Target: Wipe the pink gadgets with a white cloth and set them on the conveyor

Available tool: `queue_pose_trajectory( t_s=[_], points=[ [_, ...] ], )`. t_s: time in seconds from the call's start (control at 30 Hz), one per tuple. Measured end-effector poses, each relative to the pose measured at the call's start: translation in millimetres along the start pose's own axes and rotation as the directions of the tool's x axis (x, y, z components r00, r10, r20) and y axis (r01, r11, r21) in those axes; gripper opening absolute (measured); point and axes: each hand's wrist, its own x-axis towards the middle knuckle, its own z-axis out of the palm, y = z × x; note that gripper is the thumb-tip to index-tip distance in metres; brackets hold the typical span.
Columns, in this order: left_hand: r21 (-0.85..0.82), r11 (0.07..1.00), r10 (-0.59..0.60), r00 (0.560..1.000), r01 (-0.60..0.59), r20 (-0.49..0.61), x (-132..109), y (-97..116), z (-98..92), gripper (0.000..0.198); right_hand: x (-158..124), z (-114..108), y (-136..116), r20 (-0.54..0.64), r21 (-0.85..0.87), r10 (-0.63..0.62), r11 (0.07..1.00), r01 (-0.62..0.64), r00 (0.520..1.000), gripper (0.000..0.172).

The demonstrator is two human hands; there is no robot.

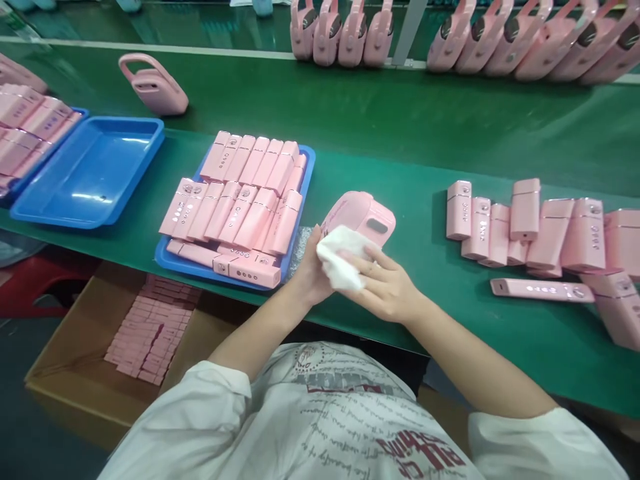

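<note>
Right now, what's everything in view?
Cloth: one, white, centre
Device: one, pink, partly under cloth
Bench: one, green, centre
Trays: three, blue, bench left
Sheet: one, grey, beside nearest tray
Slim devices: many, pink, trays and bench right
Handled devices: over ten, pink, mostly back
Box of pink pieces: one, brown, under bench
Unclear objects: several, light blue, top
Unclear object: one, red, far left
Shirt: one, white, bottom
Left hand: one, on device
Right hand: one, on cloth
</note>
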Motion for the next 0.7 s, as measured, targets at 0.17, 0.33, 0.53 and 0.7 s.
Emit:
queue_pose_trajectory(
  t_s=[0.17,0.33,0.53,0.7],
  points=[
    [-0.005,0.991,0.134,0.965,-0.137,0.224,-5,-1,-4.5,0.072,-12,-15,21,-0.4,0.168,0.501,0.863,-0.476,0.767,0.055],
    [0.088,0.915,0.373,0.908,-0.394,0.19,-8,-10,-7.3,0.064,-4,-24,10,-0.269,0.478,0.732,0.666,-0.573,0.626,0.063],
    [0.206,0.888,0.393,0.912,-0.41,0.119,-7,-11,-9.5,0.065,4,-26,1,-0.046,0.701,0.839,0.413,-0.581,0.542,0.059],
    [0.183,0.871,0.452,0.89,-0.455,0.061,-3,-7,-4.8,0.061,0,-25,-2,-0.037,0.638,0.736,0.538,-0.551,0.676,0.049]
  ],
)
